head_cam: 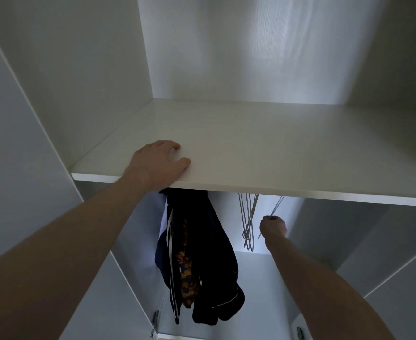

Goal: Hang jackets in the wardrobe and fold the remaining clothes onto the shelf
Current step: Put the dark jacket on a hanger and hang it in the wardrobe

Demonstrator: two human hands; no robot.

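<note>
Head view, enclosure: white wardrobe (84,69), interior dim, with a pale patch of light on the back panel
Head view, surface: white shelf (263,153) spans the full width; its top is smooth, its front edge runs across mid-frame
Left hand: left hand (156,164) lies palm down on the shelf near the front edge, fingers extended and slightly spread, holding nothing
Right hand: right hand (273,228) is below the shelf, fingers curled round a thin wire hanger (277,207); the hanger's upper part is hidden behind the shelf edge
Spare hangers: a cluster of wire hangers (248,222) hangs just left of the right hand
Hung garments: dark jackets (212,261) hang under the shelf below the left hand, one with white stripes, with a patterned orange piece between them
Lower compartment: white side walls; metal hinges (156,317) show at the bottom left and right
</note>
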